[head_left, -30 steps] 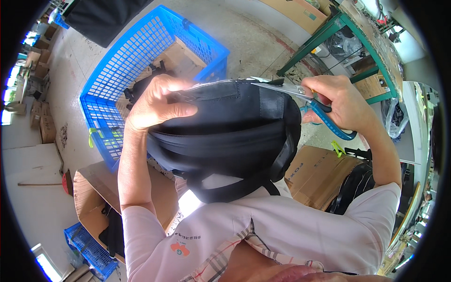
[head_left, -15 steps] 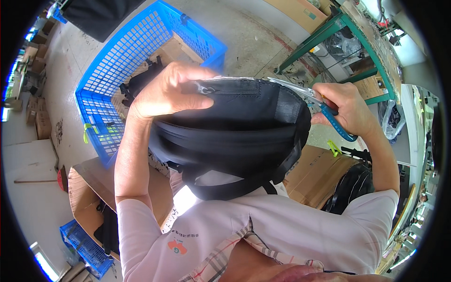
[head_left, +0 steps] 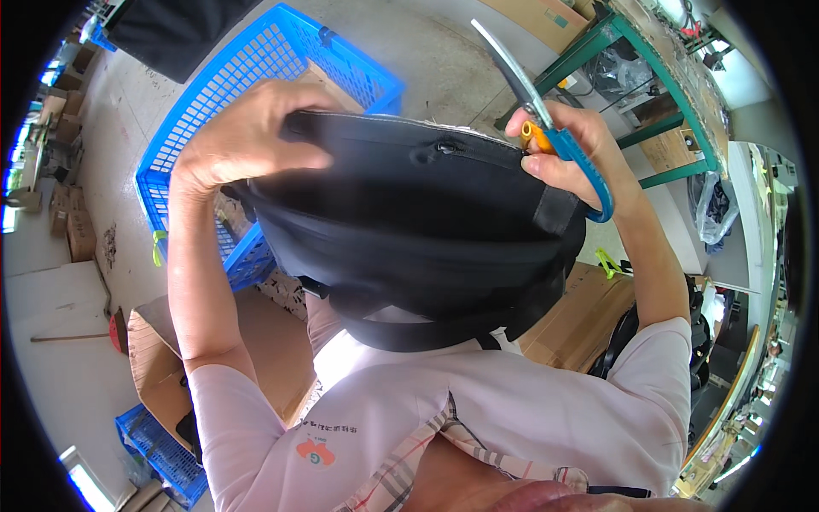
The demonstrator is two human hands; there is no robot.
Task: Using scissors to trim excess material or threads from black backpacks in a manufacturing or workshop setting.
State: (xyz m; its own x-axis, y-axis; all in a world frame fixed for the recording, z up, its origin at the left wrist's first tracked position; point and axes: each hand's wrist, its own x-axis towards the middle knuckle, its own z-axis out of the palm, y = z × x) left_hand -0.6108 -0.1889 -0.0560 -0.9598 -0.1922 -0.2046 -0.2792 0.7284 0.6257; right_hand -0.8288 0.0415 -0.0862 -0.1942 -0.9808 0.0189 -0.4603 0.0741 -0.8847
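A black fabric bag [head_left: 401, 213] with a zipper along its upper edge rests in front of my chest, its strap loop hanging at the bottom. My left hand [head_left: 252, 136] grips the bag's upper left edge, thumb on the near face and fingers behind. At the upper right corner my right hand [head_left: 572, 149] pinches the bag's edge. Scissors [head_left: 533, 98] with blue and orange handles are held in that same right hand, blades pointing up and away from the fabric. A small dark zipper pull [head_left: 445, 148] shows near the top edge between my hands.
Beyond my left hand stands a blue plastic crate [head_left: 230, 81]. An open cardboard box [head_left: 158, 341] is at lower left, with a smaller blue basket [head_left: 158, 435] beside it. Flat cardboard [head_left: 572, 311] lies to the right. A green-framed table [head_left: 682, 85] stands at far right.
The scissors have swung from lying along the bag's top edge to pointing upward. My left hand has shifted left along the edge, and the bag's top is drawn out wider.
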